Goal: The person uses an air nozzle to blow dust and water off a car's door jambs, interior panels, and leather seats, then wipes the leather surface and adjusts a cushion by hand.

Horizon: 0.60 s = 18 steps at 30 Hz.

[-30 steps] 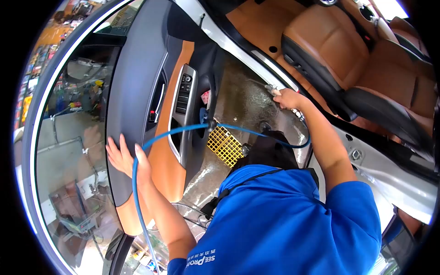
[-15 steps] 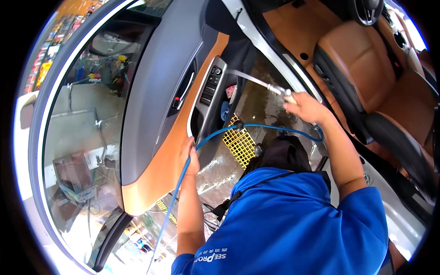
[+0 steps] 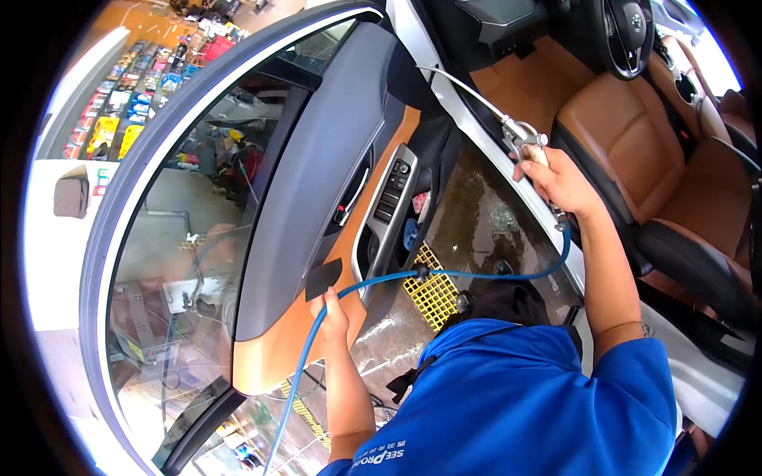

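Note:
My right hand (image 3: 559, 181) is closed around the handle of an air blow gun (image 3: 525, 136). Its long thin nozzle points up and left, its tip near the door opening. A blue air hose (image 3: 492, 276) runs from the gun's handle across in front of me and down past my left hand. Between the fingers of my left hand (image 3: 330, 314) is a dark flat square piece (image 3: 324, 279), its material unclear. That hand is over the orange lower trim of the open car door (image 3: 298, 206), with the hose lying against it.
The door's window switch panel (image 3: 391, 190) is ahead of my left hand. A brown driver's seat (image 3: 615, 135) and steering wheel (image 3: 627, 36) are to the right. A yellow grating (image 3: 431, 293) lies on the wet floor. Shelved goods (image 3: 131, 95) show beyond the window.
The blow gun has moved up and right, its nozzle swinging away from the switch panel. The dark flat piece now shows in my left hand. The view has shifted.

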Motion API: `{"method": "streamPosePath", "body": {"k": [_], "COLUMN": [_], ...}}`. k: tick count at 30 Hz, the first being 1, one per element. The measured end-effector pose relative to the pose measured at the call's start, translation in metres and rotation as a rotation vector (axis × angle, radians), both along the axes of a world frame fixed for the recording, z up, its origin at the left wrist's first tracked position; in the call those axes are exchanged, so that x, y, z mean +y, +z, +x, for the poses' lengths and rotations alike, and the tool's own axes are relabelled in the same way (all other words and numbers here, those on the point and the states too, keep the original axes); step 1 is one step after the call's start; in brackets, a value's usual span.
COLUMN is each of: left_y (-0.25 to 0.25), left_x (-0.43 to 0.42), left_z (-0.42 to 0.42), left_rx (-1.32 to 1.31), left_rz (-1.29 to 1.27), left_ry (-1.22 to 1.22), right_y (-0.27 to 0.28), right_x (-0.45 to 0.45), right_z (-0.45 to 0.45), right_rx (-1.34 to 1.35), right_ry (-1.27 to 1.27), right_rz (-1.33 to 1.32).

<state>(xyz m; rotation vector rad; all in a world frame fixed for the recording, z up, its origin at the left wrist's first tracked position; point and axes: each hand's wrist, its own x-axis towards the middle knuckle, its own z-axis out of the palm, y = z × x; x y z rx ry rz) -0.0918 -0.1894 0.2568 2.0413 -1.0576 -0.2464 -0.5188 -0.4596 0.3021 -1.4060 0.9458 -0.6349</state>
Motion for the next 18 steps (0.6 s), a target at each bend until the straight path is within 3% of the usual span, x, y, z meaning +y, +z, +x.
{"method": "streamPosePath", "body": {"k": [1,3,6,7,10,12,13,17,18], "left_y": [-0.003,-0.002,-0.018,-0.013,-0.011,-0.018,-0.02,-0.053,-0.055], "left_x": [-0.008,-0.022,-0.034,-0.039,-0.031,-0.018,-0.011,-0.014,-0.018], "left_z": [0.005,0.012,0.014,0.0,-0.019,-0.021,-0.018,-0.014,-0.014], "left_rx": [0.018,0.066,0.082,0.081,0.058,-0.089,-0.099,-0.301,-0.312], "left_rz": [-0.056,-0.043,0.007,-0.121,-0.187,-0.083,0.115,0.069,0.19], "left_ry": [0.041,0.097,0.237,0.232,0.231,0.175,0.181,0.016,0.046], "right_y": [0.006,0.002,0.011,0.016,0.009,-0.006,-0.016,-0.03,-0.028], "right_x": [0.0,0.004,0.019,0.022,0.034,0.039,0.04,0.048,0.051], "right_z": [0.005,0.029,0.056,0.06,0.058,0.052,0.049,0.045,0.047], "right_rx": [-0.007,0.09,0.194,0.243,0.232,0.227,0.227,0.295,0.285], "right_ry": [0.011,0.103,0.217,0.245,0.228,0.177,0.188,0.201,0.209], "right_rz": [0.002,-0.452,-0.37,-0.334,-0.315,-0.286,-0.284,-0.198,-0.171]}}
